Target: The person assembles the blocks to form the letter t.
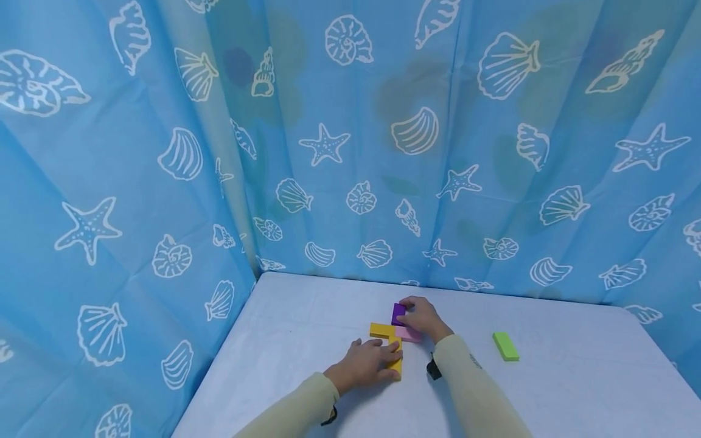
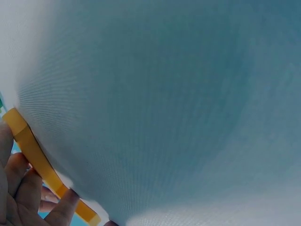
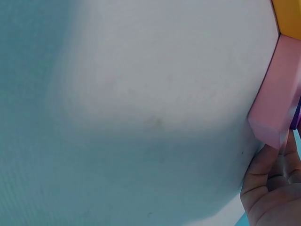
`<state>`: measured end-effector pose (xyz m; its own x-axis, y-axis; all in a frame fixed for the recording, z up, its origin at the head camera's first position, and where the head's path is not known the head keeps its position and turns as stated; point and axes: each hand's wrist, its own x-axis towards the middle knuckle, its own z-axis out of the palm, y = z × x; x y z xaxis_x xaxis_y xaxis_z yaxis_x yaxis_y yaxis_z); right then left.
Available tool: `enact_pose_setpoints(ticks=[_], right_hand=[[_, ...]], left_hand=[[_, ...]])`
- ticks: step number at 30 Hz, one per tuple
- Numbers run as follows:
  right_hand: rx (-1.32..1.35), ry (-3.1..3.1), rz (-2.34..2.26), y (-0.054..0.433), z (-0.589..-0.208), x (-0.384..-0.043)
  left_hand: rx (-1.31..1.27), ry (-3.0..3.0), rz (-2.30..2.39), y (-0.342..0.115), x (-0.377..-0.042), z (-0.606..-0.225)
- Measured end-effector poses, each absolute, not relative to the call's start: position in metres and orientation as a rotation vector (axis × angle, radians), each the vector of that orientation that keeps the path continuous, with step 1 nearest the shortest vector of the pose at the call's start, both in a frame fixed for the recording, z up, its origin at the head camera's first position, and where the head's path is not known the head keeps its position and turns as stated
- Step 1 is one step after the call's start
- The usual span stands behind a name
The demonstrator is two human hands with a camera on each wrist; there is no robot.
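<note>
In the head view my left hand point(image 1: 364, 363) holds the yellow block point(image 1: 395, 372) that runs toward me, its fingers reaching over the top. The left wrist view shows that yellow block point(image 2: 40, 162) against the fingers. A second yellow piece point(image 1: 380, 330) extends left from its far end; whether they are joined I cannot tell. The pink block point(image 1: 409, 335) lies to the right, touching the yellow. Beyond it, my right hand point(image 1: 424, 317) pinches the purple block point(image 1: 398, 312) between thumb and fingers. In the right wrist view the pink block point(image 3: 277, 92) mostly hides the purple one.
A lime green block point(image 1: 505, 346) lies apart on the right of the white table point(image 1: 580, 377). Blue curtains point(image 1: 361, 152) printed with seashells and starfish hang behind the table and along its left side.
</note>
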<state>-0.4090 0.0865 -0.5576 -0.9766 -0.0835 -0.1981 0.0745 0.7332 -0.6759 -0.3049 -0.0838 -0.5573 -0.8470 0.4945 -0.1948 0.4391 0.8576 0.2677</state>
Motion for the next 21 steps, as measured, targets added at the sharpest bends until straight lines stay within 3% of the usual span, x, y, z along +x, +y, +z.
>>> enact_pose_setpoints(ticks=[21], right_hand=[[-0.022, 2.699, -1.091, 0.0876, -0.5600, -0.4086]], left_hand=[[0.718, 2.787, 0.273, -0.0836, -0.3038, -0.5537]])
